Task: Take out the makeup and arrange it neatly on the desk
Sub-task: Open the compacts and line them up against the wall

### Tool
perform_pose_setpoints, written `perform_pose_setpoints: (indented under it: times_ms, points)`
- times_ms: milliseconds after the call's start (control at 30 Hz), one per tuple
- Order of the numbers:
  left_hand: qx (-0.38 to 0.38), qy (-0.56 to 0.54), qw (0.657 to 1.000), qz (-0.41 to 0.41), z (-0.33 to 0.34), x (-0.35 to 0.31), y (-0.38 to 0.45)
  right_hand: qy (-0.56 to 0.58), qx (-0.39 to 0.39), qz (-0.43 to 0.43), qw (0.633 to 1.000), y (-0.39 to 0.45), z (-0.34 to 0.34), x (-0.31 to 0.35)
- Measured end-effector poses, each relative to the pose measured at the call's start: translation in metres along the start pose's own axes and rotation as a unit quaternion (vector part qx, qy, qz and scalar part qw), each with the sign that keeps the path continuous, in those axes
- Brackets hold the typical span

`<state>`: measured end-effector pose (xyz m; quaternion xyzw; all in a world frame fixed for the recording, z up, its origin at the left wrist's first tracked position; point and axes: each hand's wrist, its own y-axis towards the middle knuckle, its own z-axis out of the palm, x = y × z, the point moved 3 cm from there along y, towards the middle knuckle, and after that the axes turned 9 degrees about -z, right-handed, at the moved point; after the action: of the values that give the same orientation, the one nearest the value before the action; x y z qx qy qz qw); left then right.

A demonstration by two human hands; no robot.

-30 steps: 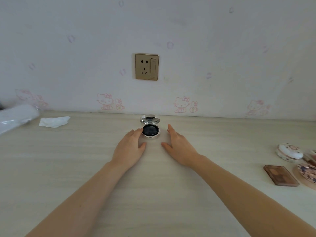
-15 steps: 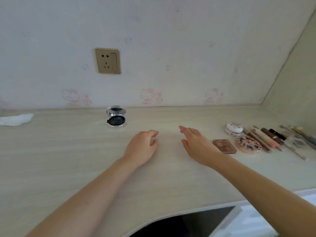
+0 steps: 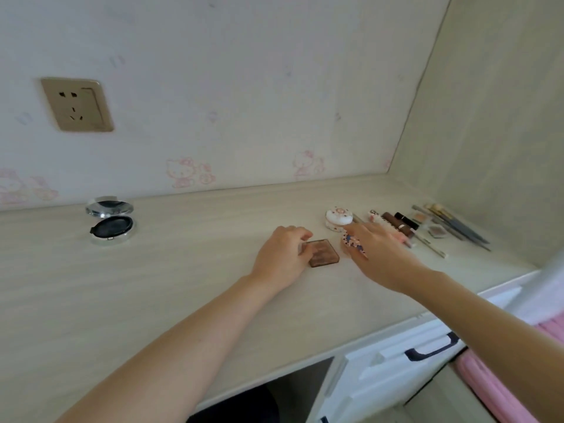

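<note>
Brown square palette (image 3: 324, 253) x1, round compacts x3, hands x2

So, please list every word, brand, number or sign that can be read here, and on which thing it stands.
No text can be read in this view.
Brown square palette: no lettering seen.
Open round compact: no lettering seen.
White round case: only a printed pattern.
Tubes and brushes: any print is too small and blurred.
Wall socket: no markings legible.
Wallpaper: cartoon cat figures, no words.
</note>
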<state>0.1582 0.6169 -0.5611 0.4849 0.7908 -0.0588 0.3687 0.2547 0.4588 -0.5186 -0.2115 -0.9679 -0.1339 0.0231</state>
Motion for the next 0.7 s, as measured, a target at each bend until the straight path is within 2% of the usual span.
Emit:
perform_pose_setpoints:
  times_ms: [133, 267, 400, 700]
  points:
    - [0.017, 0.016, 0.999, 0.023, 0.015, -0.021, 0.01, -0.02, 0.052, 0.031, 0.998, -0.003, 0.004, -0.028]
    - [0.066, 0.066, 0.995, 0.029, 0.028, -0.035, 0.018, -0.028, 0.078, 0.032, 0.996, 0.0, 0.011, -0.05]
    - [0.082, 0.121, 0.989, 0.03, 0.041, -0.042, 0.026, 0.012, 0.104, 0.033, 0.994, 0.005, 0.017, -0.063]
    - [0.083, 0.091, 0.992, 0.025, 0.058, -0.049, 0.031, 0.031, 0.095, 0.035, 0.994, 0.004, 0.02, -0.072]
